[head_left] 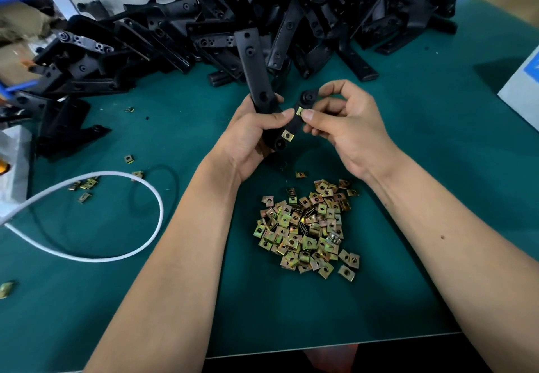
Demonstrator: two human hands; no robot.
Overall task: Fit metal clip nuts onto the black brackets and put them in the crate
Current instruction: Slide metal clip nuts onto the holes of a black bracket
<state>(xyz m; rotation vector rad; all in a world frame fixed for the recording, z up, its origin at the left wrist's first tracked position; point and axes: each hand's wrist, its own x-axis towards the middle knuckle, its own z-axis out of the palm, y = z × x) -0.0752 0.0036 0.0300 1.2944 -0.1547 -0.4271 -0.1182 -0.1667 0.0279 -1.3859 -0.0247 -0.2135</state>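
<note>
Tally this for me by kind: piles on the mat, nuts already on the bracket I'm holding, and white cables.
Piles: 2, the brackets and the loose nuts
Nuts on the held bracket: 2, lower nut and upper nut
White cable: 1
Total: 5

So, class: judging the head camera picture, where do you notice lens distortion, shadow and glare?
Head view: wide-angle bending curves the table edge and splays the forearms; soft shadows lie under the hands on the mat; the clip nut pile glints; the black brackets lose detail in darkness.
</note>
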